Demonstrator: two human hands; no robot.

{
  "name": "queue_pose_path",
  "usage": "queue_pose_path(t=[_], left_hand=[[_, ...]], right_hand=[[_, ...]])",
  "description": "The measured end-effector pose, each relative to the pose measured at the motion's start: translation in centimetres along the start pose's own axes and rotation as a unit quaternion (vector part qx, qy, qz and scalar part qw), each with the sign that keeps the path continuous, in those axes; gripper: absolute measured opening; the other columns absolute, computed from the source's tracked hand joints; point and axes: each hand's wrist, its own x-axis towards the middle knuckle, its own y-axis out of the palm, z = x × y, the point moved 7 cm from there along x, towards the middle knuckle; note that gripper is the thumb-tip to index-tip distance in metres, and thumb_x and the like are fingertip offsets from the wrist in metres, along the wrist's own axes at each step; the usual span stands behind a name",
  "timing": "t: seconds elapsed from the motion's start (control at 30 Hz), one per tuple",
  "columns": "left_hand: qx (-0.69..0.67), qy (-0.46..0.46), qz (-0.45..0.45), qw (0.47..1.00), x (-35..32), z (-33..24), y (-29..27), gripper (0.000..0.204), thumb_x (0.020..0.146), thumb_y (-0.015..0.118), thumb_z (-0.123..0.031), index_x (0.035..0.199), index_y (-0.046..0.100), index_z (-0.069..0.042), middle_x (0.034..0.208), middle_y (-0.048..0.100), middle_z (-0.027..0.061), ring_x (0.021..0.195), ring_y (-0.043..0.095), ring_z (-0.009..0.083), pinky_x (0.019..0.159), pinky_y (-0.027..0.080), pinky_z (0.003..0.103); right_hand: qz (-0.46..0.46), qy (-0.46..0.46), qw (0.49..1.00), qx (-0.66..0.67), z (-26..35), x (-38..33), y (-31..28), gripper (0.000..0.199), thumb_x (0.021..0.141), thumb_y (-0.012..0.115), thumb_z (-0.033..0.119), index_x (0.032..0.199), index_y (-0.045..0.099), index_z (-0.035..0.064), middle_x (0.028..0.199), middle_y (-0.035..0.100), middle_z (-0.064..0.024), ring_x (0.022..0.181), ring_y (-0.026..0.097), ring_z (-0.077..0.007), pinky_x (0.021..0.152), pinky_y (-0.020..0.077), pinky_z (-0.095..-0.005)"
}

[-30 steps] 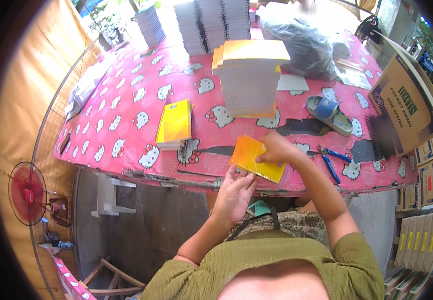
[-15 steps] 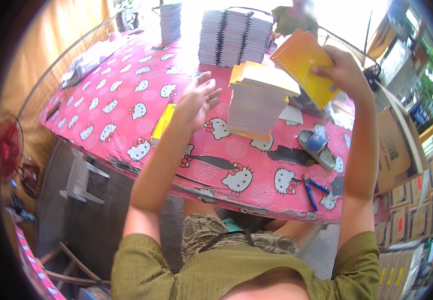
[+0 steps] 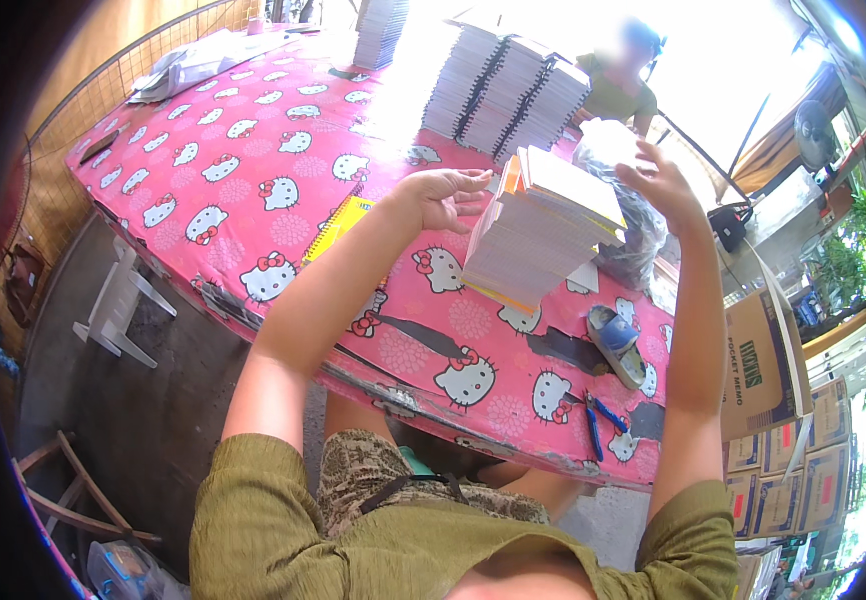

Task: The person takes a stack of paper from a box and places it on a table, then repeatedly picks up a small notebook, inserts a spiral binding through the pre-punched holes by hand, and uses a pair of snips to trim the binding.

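A tall stack of small notebooks (image 3: pixel 538 235) with orange and yellow covers stands on the table in front of me. Just left of its upper part is my left hand (image 3: pixel 441 202), palm turned toward the stack, fingers stretched and holding nothing. My right hand (image 3: pixel 659 185) is raised at the stack's far right, before a clear plastic bag (image 3: pixel 635 225), its fingers apart with nothing seen in them. A yellow spiral notebook (image 3: pixel 341 228) lies on the table, partly hidden behind my left forearm.
The pink patterned tablecloth (image 3: pixel 408 335) is torn in places. Blue-handled pliers (image 3: pixel 594 430) and a blue slipper (image 3: pixel 615 335) lie near the right edge. Behind stand bound stacks (image 3: pixel 498 95) and another stack (image 3: pixel 381 35). Cardboard boxes (image 3: pixel 773 370) are at right; a person (image 3: pixel 621 95) sits across.
The yellow notebooks have left my right hand, which has opened and moved down beside the stack. My left hand has moved right, closer to the stack. The view has tilted.
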Motion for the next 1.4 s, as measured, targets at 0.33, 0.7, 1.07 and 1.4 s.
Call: queue_pose_path(t=[0.33, 0.7, 1.07, 1.4], left_hand=[[0.104, -0.03, -0.06, 0.992, 1.6, 0.8, 3.0, 0.064, 0.074, 0.079, -0.03, 0.128, 0.048, -0.014, 0.14, 0.035, 0.0148, 0.13, 0.031, 0.0236, 0.1, 0.025, 0.055], [0.087, -0.007, -0.039, 0.995, 1.8, 1.1, 3.8, 0.044, 0.074, 0.076, -0.015, 0.114, 0.057, -0.012, 0.111, 0.06, 0.006, 0.108, 0.054, 0.0163, 0.082, 0.051, 0.044], [0.066, -0.045, -0.038, 0.996, 1.6, 1.3, 4.6, 0.037, 0.079, 0.072, -0.011, 0.112, 0.055, -0.006, 0.109, 0.06, 0.0069, 0.102, 0.059, 0.0188, 0.077, 0.055, 0.04], [0.093, -0.091, -0.036, 0.991, 3.5, 1.4, 1.6, 0.042, 0.072, 0.078, -0.017, 0.109, 0.058, -0.014, 0.118, 0.055, 0.0054, 0.116, 0.046, 0.0221, 0.097, 0.026, 0.058]], right_hand=[[0.099, 0.269, 0.844, 0.454, -6.2, -5.0, 7.0, 0.066, 0.079, 0.063, 0.057, 0.117, 0.053, 0.0039, 0.11, 0.061, -0.0126, 0.096, 0.062, -0.0252, 0.082, 0.0506, -0.0471], [0.114, 0.27, 0.758, 0.583, -6.9, -5.0, 8.0, 0.042, 0.086, 0.062, 0.043, 0.107, 0.056, 0.0071, 0.102, 0.063, -0.0109, 0.094, 0.063, -0.0248, 0.081, 0.052, -0.0436], [0.081, 0.258, 0.753, 0.6, -7.1, -5.3, 7.9, 0.045, 0.085, 0.063, 0.043, 0.109, 0.055, 0.0059, 0.102, 0.063, -0.0121, 0.087, 0.064, -0.0245, 0.077, 0.0535, -0.0415], [0.098, 0.276, 0.759, 0.582, -5.7, -6.1, 7.4, 0.042, 0.088, 0.062, 0.038, 0.114, 0.051, 0.0077, 0.105, 0.06, -0.0128, 0.09, 0.061, -0.0269, 0.077, 0.0496, -0.0452]])
